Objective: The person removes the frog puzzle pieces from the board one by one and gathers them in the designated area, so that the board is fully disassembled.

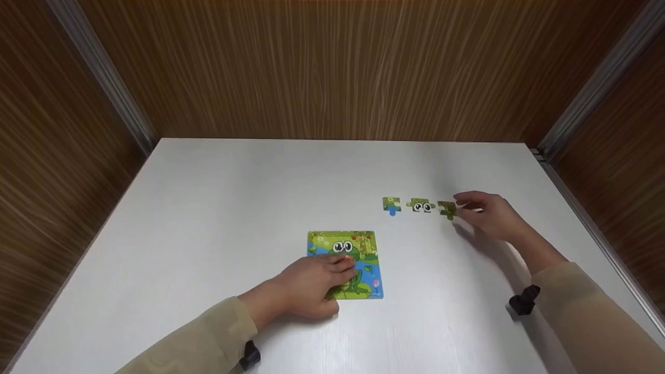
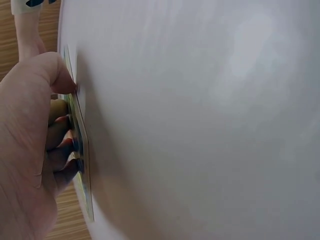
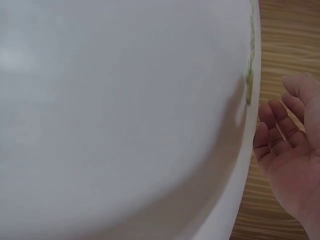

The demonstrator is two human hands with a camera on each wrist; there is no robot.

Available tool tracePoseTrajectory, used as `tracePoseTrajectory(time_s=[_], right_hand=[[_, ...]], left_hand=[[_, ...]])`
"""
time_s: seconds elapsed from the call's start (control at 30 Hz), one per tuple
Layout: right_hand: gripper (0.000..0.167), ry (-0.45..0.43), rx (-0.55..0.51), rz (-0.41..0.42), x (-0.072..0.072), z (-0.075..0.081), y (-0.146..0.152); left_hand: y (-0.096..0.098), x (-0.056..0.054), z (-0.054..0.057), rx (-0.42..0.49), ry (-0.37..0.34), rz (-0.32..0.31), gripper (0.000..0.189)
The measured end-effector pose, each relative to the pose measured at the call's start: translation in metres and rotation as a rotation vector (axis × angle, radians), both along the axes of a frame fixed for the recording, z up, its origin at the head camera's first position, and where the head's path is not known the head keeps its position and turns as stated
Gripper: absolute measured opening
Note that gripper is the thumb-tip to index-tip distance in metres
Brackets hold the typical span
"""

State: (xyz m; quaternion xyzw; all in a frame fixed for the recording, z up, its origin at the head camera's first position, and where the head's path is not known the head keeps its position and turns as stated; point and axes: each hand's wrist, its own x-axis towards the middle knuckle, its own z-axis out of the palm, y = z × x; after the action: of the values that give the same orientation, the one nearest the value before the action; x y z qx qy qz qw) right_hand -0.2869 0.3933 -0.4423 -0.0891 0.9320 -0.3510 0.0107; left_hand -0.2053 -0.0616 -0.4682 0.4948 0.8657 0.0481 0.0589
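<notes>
My left hand [image 1: 311, 283] rests on a square frog puzzle [image 1: 370, 285] lying flat on the table. Its fingers lie across the frog picture, hiding the puzzle's left middle part, and its thumb sits by the near edge. In the left wrist view the fingertips [image 2: 77, 165] touch the puzzle board [image 2: 86, 145]. My right hand [image 1: 493, 215] hovers at the right end of a row of loose puzzle pieces. Its relaxed fingers are right beside a dark green piece [image 1: 447, 209]. The right wrist view shows nothing held in this hand [image 3: 295, 145].
Left of the dark green piece lie a piece with two frog eyes [image 1: 421, 206] and a green and blue piece [image 1: 391, 204]. All rest on the white table [image 1: 218, 208]. A wood-grain panel [image 1: 332, 72] rises behind the table, with more panels at both sides.
</notes>
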Motion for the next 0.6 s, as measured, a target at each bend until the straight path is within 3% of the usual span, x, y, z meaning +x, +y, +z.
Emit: tracePoseTrajectory(time_s=[0.3,0.6], right_hand=[[0.034,0.072,-0.031,0.093,0.005,0.016,-0.036],[0.029,0.093,-0.039,0.195,0.016,0.033,-0.075]], left_hand=[[-0.001,-0.004,0.001,0.067,-0.041,0.034,0.076],[-0.018,-0.004,0.014,0.086,-0.01,0.075,0.074]])
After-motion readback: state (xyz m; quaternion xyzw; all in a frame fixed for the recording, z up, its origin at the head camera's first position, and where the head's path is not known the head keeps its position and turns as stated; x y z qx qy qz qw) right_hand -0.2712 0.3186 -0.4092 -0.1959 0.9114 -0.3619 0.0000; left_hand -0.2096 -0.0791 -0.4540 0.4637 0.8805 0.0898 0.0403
